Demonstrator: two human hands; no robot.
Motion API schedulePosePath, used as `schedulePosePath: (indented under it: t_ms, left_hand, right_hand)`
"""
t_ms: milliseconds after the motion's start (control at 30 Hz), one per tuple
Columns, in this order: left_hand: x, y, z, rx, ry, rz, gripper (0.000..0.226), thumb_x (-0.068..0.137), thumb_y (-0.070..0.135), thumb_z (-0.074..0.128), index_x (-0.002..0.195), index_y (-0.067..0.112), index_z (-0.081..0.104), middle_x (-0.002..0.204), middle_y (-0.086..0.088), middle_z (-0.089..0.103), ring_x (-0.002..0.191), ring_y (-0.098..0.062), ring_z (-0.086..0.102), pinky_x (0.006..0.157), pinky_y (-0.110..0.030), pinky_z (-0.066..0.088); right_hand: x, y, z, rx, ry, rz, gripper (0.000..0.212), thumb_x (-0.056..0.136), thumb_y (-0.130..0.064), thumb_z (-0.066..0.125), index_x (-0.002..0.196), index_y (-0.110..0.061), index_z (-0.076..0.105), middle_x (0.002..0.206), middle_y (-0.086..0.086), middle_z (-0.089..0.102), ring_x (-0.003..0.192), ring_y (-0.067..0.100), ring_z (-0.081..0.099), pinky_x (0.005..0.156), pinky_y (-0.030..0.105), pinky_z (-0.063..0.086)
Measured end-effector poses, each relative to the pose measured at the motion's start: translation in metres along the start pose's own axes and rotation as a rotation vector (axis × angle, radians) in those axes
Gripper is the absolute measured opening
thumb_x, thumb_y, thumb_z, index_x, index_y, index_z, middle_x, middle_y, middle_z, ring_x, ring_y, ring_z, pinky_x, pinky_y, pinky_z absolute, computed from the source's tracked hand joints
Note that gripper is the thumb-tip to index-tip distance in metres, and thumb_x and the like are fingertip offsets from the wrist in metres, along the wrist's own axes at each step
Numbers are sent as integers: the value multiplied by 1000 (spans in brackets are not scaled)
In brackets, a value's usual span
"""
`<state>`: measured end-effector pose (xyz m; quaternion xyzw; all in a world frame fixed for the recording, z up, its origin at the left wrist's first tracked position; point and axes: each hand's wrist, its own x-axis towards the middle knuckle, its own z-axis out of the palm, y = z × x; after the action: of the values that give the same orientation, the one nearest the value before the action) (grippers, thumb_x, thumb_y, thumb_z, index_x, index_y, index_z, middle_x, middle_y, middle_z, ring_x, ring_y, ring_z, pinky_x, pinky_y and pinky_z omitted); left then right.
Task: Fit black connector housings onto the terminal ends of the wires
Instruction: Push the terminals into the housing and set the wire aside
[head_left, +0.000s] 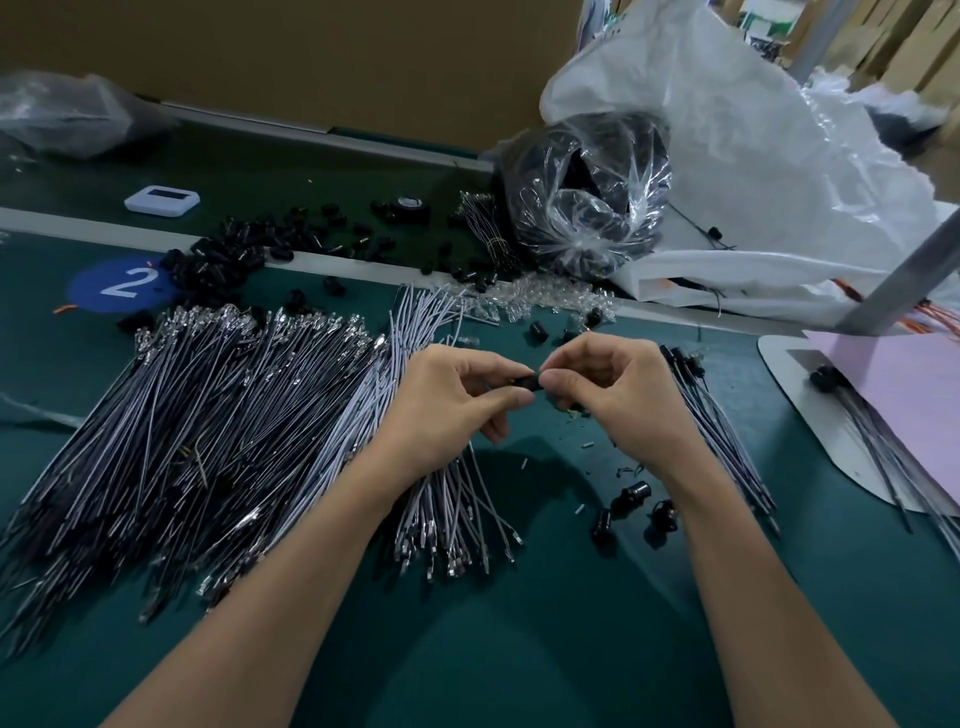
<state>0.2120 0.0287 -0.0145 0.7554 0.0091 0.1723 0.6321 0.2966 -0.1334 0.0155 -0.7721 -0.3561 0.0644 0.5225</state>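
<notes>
My left hand and my right hand meet above the green mat, both pinching one small black connector housing between their fingertips. Any wire in it is hidden by my fingers. A broad heap of grey and black wires with metal terminal ends lies to the left. A smaller grey wire bundle runs under my left wrist. Loose black housings lie near my right forearm. Wires with housings fitted lie to the right.
More black housings are scattered at the back, beside a clear bag of black parts and a big white sack. A white timer sits far left. A white board with pink sheet lies at right.
</notes>
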Motion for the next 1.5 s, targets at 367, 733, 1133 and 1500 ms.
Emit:
schedulePosePath:
  t_ms: [367, 733, 1133, 1500]
  left_hand:
    - [-4, 4, 2, -187, -108, -18, 21, 78, 0, 71, 94, 12, 73, 70, -4, 75, 63, -20, 73, 61, -26, 60]
    - [-5, 9, 5, -339, -117, -27, 24, 75, 14, 71, 98, 8, 73, 82, -13, 76, 70, -24, 74, 63, -27, 59]
    - [3, 20, -28, -506, 704, 5, 51, 103, 46, 35, 85, 14, 71, 65, -1, 71, 56, -19, 66, 57, -28, 54]
    - [3, 19, -23, -450, 768, -41, 47, 103, 39, 44, 82, 8, 71, 61, -4, 69, 51, -19, 63, 51, -25, 52]
  right_hand:
    - [-5, 7, 0, 297, -56, 15, 11, 69, -10, 76, 77, -4, 71, 62, 1, 70, 52, 9, 59, 55, 18, 49]
    - [-9, -4, 2, 347, 9, -42, 11, 74, -14, 73, 81, -7, 71, 68, -2, 71, 59, 9, 60, 58, 18, 50]
    - [-20, -21, -127, 786, 207, 29, 29, 98, -25, 46, 84, -20, 71, 67, -5, 62, 59, 5, 55, 55, 14, 44]
    - [18, -4, -80, -718, 24, 208, 24, 98, -27, 56, 106, -12, 72, 90, 2, 70, 66, 11, 60, 66, 22, 48]
